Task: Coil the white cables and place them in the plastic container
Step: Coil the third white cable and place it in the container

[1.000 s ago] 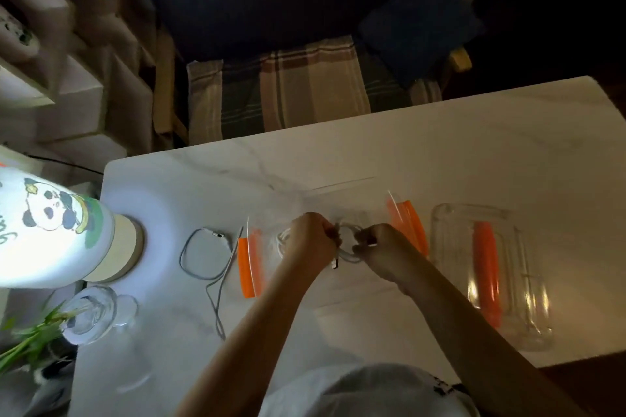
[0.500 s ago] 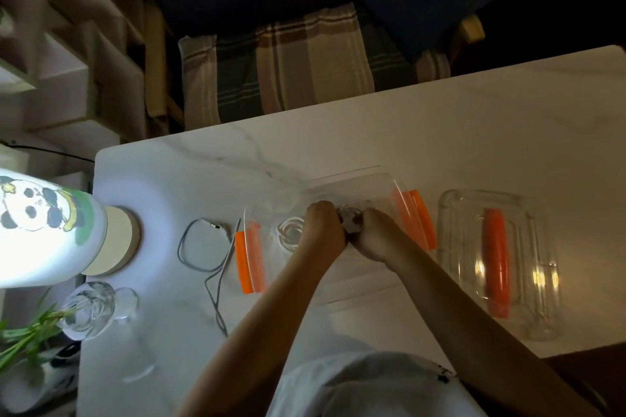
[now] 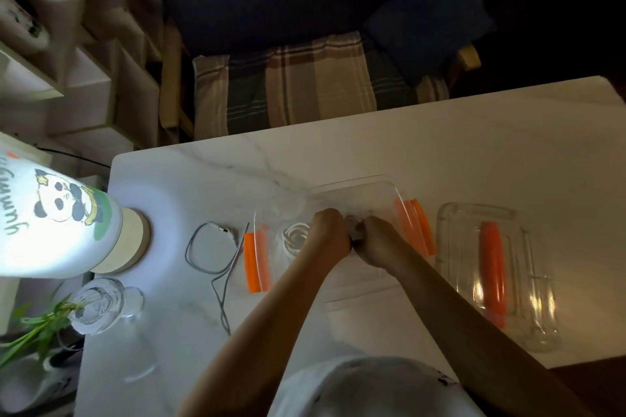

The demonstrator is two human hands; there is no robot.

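Both hands — left hand and right hand — met inside the plastic container, clenched on a coiled white cable, while the loose cable lay left on the desk, nearer the left hand.

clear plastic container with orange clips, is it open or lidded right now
Open: the clear plastic container with orange clips has no lid on, and its clear lid lies separately to its right.

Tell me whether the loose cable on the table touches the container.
Cannot tell. In the head view the loose cable runs right alongside the container by its left orange clip, with no plain contact or gap visible.
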